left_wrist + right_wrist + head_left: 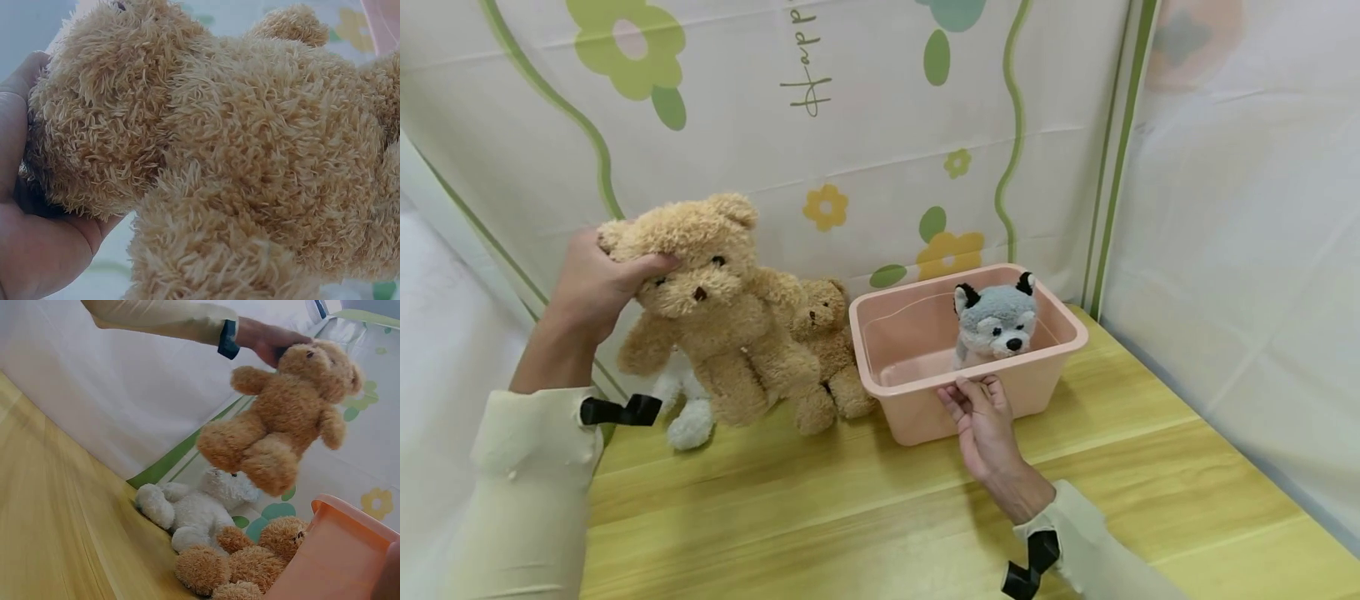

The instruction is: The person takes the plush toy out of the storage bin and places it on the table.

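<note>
My left hand (591, 279) grips a large tan teddy bear (730, 333) by the head, thumb across its face, and holds it up off the table. In the left wrist view the bear's fur (269, 137) fills most of the picture. My right hand (985, 421) pinches the front rim of a pink plastic bin (917, 417). Inside the bin, toward its right end, a grey and white husky plush (997, 321) sits upright. A smaller brown teddy bear (831, 346) sits against the bin's left side. Partly hidden behind the held bear is a white plush toy (197, 509).
The toys and bin stand on a yellow wood-grain table (865, 517). Behind it hangs a white curtain (880, 150) printed with flowers, and plain white cloth (1240, 250) hangs at the right. The table's right edge runs diagonally beyond the bin.
</note>
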Demonstrator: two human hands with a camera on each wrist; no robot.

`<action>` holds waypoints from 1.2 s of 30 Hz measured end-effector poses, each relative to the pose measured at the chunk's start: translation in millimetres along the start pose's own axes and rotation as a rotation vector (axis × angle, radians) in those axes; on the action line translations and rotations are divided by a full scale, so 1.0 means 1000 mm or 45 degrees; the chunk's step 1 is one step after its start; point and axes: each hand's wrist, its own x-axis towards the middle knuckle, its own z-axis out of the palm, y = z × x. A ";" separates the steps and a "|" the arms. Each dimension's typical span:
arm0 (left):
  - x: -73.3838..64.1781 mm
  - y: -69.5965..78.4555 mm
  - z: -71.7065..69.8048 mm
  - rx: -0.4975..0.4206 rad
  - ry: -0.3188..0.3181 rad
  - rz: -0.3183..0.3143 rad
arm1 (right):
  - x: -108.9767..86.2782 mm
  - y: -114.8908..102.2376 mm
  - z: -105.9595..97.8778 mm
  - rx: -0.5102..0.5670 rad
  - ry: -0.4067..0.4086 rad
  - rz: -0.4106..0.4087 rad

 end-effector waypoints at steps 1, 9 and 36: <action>-0.002 -0.005 -0.006 0.010 -0.010 -0.019 | 0.000 0.000 0.000 0.000 0.000 -0.001; -0.011 -0.046 -0.043 0.190 -0.075 -0.204 | 0.000 0.000 0.000 -0.006 0.011 0.003; -0.047 -0.152 -0.084 0.501 -0.188 -0.399 | 0.000 -0.001 0.000 -0.023 0.020 0.015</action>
